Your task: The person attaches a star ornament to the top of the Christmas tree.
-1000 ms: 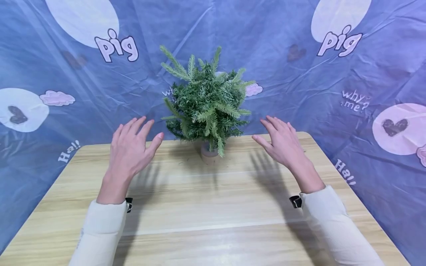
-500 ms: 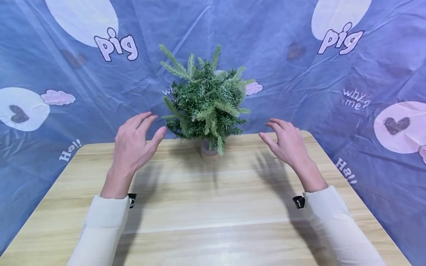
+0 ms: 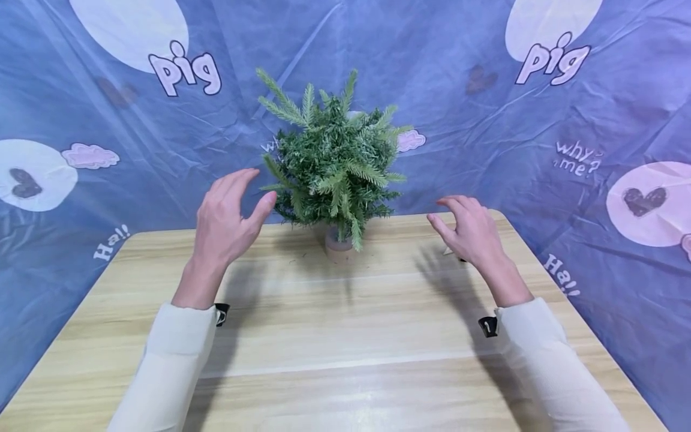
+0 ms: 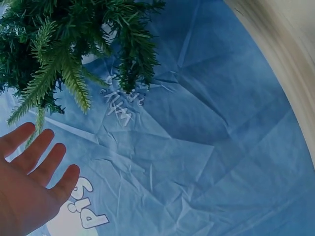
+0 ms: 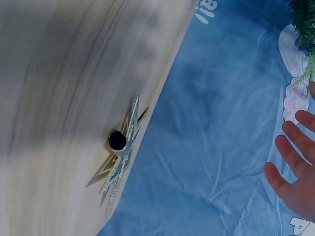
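Observation:
A small artificial Christmas tree (image 3: 337,162) stands upright on a round stubby base (image 3: 341,253) at the far middle of the table. My left hand (image 3: 224,219) hovers at its left side, fingers loosely bent, nothing held; the left wrist view shows its fingertips close to the lower branches, and contact cannot be told. Farther off on the tree's right, my right hand (image 3: 475,231) is raised over the table with relaxed fingers and nothing in them. Below it lies a glittery star-shaped tree topper (image 5: 123,147) with a dark-mouthed round socket, mostly hidden by that hand in the head view.
The light wooden table (image 3: 324,336) has rounded far corners. A blue printed cloth (image 3: 432,48) hangs behind and along both sides. The star lies near the table's edge in the right wrist view. Black straps (image 3: 488,327) sit at the wrists.
My left hand has moved forward and right, closer to the tree. My right hand has drifted right, its fingers bending slightly more. A bit of the star now shows beneath it.

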`<move>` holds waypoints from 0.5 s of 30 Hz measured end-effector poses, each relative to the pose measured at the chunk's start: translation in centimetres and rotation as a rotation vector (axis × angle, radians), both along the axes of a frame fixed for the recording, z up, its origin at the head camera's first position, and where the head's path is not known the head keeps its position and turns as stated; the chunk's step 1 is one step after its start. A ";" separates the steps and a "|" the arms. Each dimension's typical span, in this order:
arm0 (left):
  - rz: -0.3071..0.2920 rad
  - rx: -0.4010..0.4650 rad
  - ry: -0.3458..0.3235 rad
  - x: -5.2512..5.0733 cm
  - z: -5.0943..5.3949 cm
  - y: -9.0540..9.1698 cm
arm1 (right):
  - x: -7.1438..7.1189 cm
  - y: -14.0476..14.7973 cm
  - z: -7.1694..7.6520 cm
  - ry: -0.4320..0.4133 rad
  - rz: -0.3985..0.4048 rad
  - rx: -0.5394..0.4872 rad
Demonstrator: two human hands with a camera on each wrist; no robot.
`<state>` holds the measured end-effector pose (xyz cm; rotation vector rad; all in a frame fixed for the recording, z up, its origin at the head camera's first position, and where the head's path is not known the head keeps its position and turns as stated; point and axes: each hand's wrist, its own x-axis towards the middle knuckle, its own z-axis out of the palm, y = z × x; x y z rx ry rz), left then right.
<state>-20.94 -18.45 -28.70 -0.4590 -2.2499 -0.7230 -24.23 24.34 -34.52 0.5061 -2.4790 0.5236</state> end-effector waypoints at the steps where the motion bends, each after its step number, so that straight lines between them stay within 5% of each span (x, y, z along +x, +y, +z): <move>1: -0.001 0.005 0.003 -0.1 0.2 0.1 | 0.0 0.1 0.0 -0.004 0.000 -0.002; 15: 0.009 0.047 -0.129 -1.3 2.1 0.8 | -0.3 1.8 -0.5 -0.105 0.007 -0.036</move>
